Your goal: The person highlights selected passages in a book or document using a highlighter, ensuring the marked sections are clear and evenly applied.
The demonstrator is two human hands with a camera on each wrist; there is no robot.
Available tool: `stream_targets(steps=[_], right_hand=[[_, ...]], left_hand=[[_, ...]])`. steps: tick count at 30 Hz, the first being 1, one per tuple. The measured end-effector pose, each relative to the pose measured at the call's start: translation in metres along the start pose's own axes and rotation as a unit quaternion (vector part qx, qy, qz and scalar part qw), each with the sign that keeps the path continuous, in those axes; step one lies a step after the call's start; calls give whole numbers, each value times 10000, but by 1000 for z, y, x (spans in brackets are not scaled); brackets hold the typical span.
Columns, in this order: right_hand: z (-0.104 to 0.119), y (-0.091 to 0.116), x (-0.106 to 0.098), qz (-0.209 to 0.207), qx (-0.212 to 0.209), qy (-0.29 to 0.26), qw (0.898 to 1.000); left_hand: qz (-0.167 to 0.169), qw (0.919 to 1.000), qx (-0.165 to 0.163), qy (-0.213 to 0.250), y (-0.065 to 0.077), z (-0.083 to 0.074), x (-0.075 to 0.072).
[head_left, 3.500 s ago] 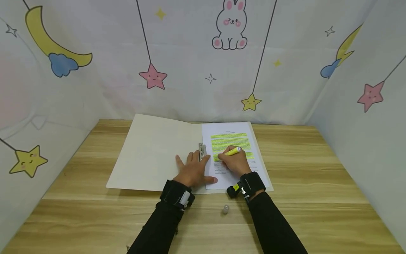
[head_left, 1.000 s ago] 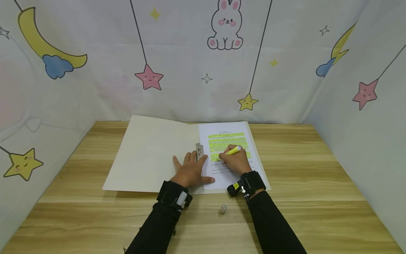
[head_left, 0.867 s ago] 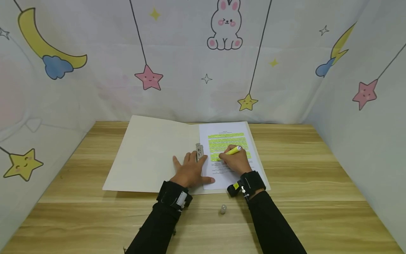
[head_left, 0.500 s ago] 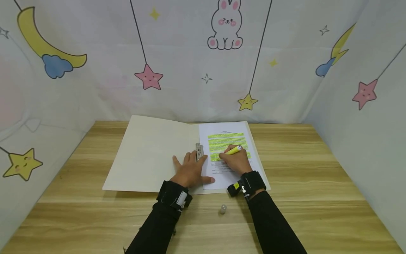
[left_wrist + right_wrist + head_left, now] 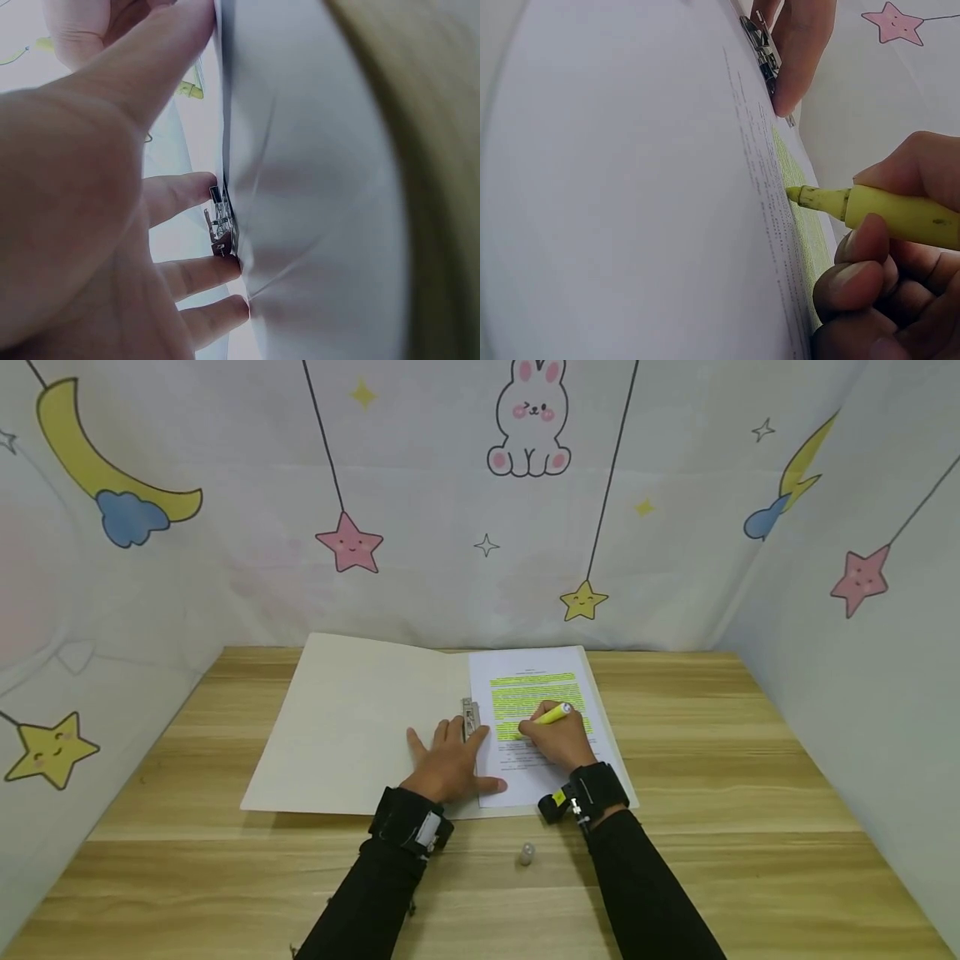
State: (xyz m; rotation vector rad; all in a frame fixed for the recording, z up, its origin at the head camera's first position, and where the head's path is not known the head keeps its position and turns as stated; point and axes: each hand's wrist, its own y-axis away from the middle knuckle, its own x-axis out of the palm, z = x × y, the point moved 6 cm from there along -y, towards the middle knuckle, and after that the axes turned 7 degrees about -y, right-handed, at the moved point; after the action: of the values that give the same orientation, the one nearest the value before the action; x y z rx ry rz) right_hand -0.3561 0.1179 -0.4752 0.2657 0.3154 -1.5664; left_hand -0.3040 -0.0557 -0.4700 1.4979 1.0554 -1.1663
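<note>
My right hand [image 5: 558, 739] pinches a yellow highlighter [image 5: 900, 214], its tip right at the printed lines in the right wrist view. Under it lies a white printed sheet [image 5: 517, 789], its upper lines covered in bright yellow and its lower lines unmarked. The sheet sits on the right side of an open cream folder [image 5: 352, 718]. My left hand [image 5: 448, 768] rests spread across the folder's middle, thumb on the sheet's left edge. Its fingertips lie by the metal clip [image 5: 220, 225] at the fold, which the hand partly covers in the head view.
A small clear-grey cap [image 5: 527, 854] lies on the wooden table [image 5: 750, 860] in front of the folder, between the forearms. White curtains [image 5: 420, 460] printed with stars, a moon and a rabbit enclose the table at the back and sides.
The whole head view has shifted slightly left. Against the page, the highlighter tip stays close to the same line, and the left hand keeps its place on the folder.
</note>
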Motion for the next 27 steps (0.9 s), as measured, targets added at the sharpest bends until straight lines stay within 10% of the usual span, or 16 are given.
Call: stream_targets(steps=[27], right_hand=[[-2, -1, -4, -119, 100, 71, 9999]], left_hand=[[-26, 9999, 23, 96, 1, 0, -3]])
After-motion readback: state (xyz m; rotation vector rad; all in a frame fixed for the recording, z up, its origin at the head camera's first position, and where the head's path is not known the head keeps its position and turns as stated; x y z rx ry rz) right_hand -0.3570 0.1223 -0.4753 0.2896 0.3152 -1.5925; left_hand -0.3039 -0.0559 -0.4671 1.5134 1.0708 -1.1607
